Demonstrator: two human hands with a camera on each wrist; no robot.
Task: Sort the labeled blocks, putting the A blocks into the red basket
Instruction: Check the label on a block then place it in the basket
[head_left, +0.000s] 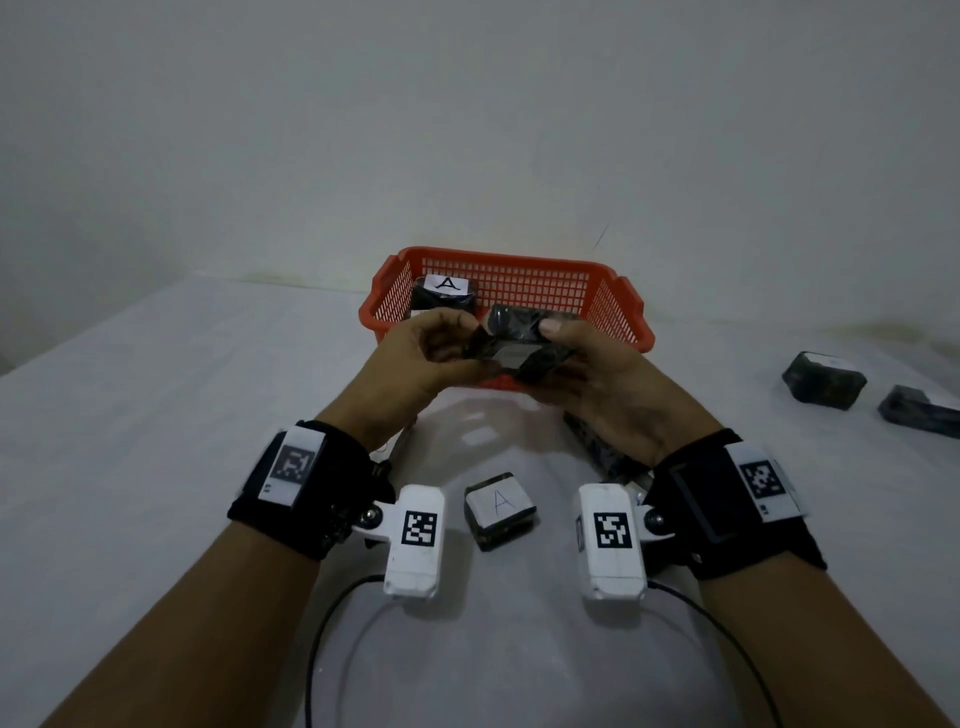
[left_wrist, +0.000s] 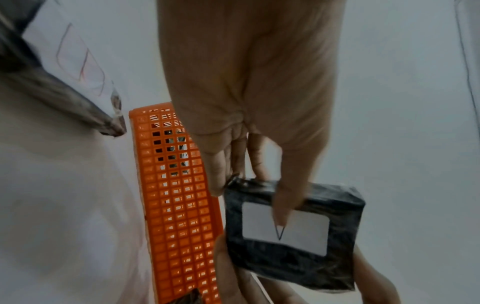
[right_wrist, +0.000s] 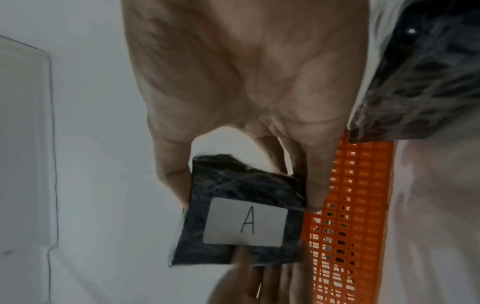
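Observation:
A black wrapped block (head_left: 519, 348) with a white label is held in the air just in front of the red basket (head_left: 509, 260). My left hand (head_left: 447, 343) pinches its left end and my right hand (head_left: 561, 343) grips its right end. The right wrist view shows the held block (right_wrist: 197, 236) with an A on its label, between the thumb and fingers of my right hand (right_wrist: 248, 185), beside the basket (right_wrist: 358, 185). In the left wrist view my left hand (left_wrist: 249, 197) holds the same block (left_wrist: 291, 257). Another A block (head_left: 447, 293) lies inside the basket. A third A block (head_left: 500, 509) sits on the table between my wrists.
Two dark blocks (head_left: 823, 382) (head_left: 914, 410) lie at the table's right side. Another dark block (head_left: 597, 441) lies under my right wrist, and a labeled one (left_wrist: 64, 82) lies near my left hand. The basket stands against the back wall. Cables trail toward the near edge.

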